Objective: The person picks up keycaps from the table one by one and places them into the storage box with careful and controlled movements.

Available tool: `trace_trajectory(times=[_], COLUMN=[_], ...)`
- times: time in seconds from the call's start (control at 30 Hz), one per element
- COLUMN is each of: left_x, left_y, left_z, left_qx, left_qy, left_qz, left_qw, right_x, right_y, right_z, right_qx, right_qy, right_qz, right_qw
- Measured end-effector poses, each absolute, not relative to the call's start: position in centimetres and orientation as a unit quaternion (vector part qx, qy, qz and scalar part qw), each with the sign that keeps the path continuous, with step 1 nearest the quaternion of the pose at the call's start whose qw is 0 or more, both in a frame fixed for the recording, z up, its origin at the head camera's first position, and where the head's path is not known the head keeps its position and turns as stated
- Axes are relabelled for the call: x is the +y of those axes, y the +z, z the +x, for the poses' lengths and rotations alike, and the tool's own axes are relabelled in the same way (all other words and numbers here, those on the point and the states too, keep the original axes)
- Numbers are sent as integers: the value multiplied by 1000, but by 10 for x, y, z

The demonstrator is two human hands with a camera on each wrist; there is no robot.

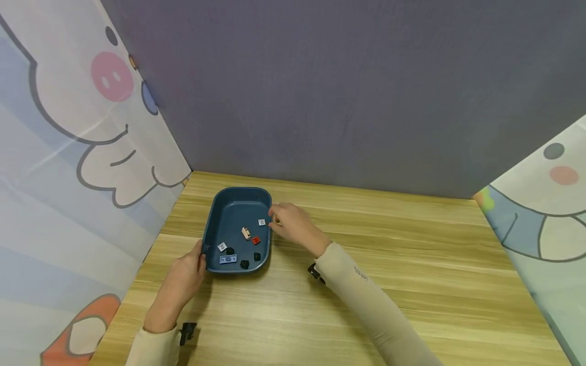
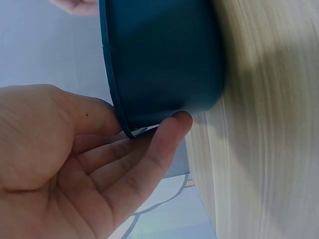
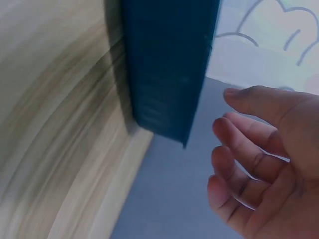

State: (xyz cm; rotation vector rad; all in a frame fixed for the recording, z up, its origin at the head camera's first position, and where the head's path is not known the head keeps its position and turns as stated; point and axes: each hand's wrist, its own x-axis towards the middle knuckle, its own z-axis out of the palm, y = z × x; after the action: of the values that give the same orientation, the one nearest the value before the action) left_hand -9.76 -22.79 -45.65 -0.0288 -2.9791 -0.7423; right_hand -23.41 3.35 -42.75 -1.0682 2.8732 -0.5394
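Observation:
A dark blue tray point(image 1: 240, 214) with rounded corners and raised walls lies on the table. My left hand point(image 1: 185, 274) holds its left side near the front corner, thumb at the rim and fingers against the outer wall in the left wrist view. Over the right rim hovers my right hand point(image 1: 293, 223), its fingers loosely bent and, in the right wrist view, holding nothing. Small pieces lie in the tray: a white square tile point(image 1: 262, 222) closest to the right hand, a cream piece point(image 1: 246, 233), a red tile point(image 1: 256, 240), another white tile point(image 1: 222, 246), a light blue rectangular plate point(image 1: 228, 259) and several black pieces point(image 1: 244, 264).
The wood-grain table point(image 1: 389, 254) extends to the right and front of the tray. A grey panel point(image 1: 320, 101) stands along its back edge. Cartoon-printed sheets flank it, the left sheet point(image 1: 68, 168) close to the tray's side.

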Motion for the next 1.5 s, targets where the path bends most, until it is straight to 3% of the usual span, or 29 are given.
trace_trajectory(times=[0.23, 0.87, 1.5], left_x=[-228, -228, -228], left_y=[-455, -456, -458], left_z=[-98, -98, -99], left_qx=[-969, -971, -971], left_qy=[-243, -236, -235], left_qz=[-13, -14, -14], left_qw=[35, 33, 31], right_x=[73, 162, 188], right_y=[-425, -444, -477], right_z=[-216, -168, -147], right_qx=[923, 943, 954], right_qy=[-178, -176, -162], right_qz=[-338, -269, -246], right_qw=[-36, -89, -63])
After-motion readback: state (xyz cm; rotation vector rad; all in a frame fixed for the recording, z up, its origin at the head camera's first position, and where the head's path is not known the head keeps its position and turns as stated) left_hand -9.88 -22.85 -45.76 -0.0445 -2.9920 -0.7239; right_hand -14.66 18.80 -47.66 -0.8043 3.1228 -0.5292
